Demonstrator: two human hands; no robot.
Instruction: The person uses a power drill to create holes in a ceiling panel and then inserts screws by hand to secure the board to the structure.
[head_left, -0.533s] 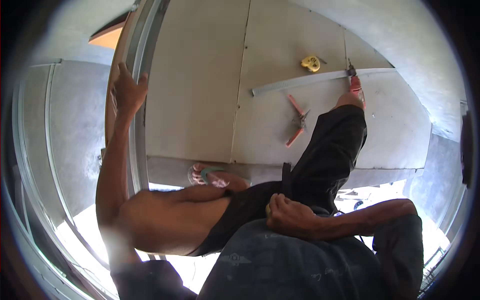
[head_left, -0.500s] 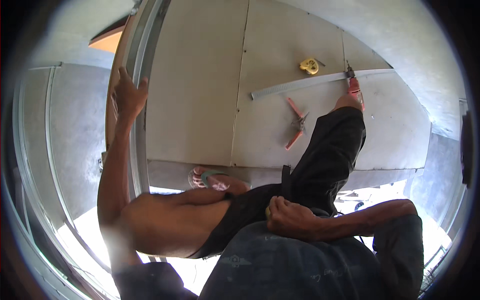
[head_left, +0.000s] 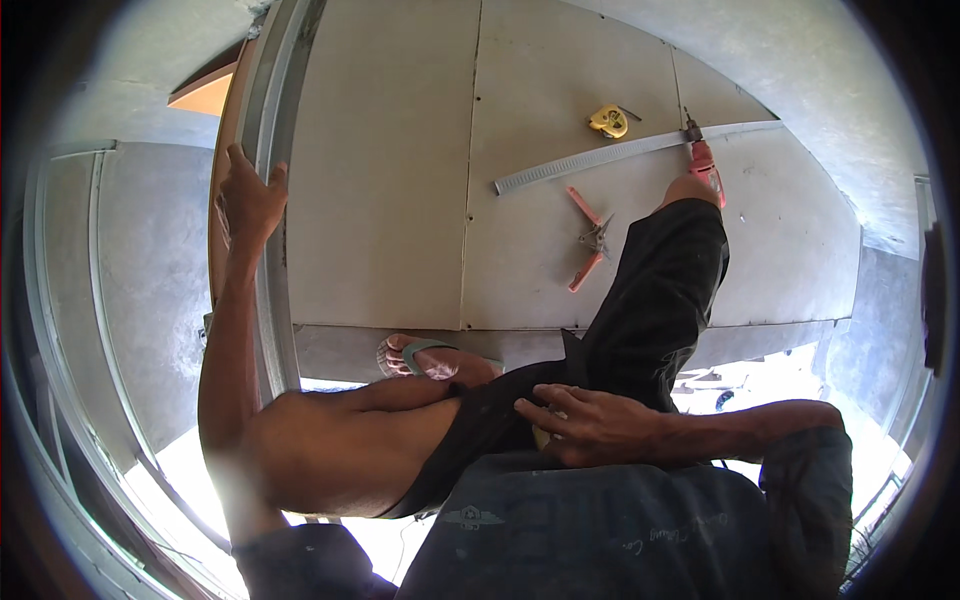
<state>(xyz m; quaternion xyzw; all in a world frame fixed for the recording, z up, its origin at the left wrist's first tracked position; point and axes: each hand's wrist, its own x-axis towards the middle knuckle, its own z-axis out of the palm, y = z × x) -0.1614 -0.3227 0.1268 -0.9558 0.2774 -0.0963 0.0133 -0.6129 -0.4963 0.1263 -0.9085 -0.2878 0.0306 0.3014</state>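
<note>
At the left, my left hand [head_left: 250, 198] is closed round the edge of a long upright grey metal channel [head_left: 272, 345], which has a brown board edge beside it. My right hand [head_left: 590, 425] is at my waist, its fingers bent and apart, above my black shorts. A small yellowish thing [head_left: 542, 438] shows beneath these fingers; its kind and whether the hand touches it cannot be told. By my bare right knee lies a red power drill [head_left: 704, 165] with a bit in its chuck. Red-handled snips [head_left: 590, 238] lie spread on the panelled surface.
A yellow tape measure [head_left: 608, 121] sits beyond a ribbed grey metal strip [head_left: 575, 166] on the pale panels [head_left: 385, 180]. My sandalled foot [head_left: 435, 358] rests by the panels' near edge. Bright gaps show below that edge. Metal framing [head_left: 105, 270] stands at far left.
My right hand has loosened from a closed shape, its fingers now apart. The left hand keeps its hold on the channel. The whole view has shifted slightly.
</note>
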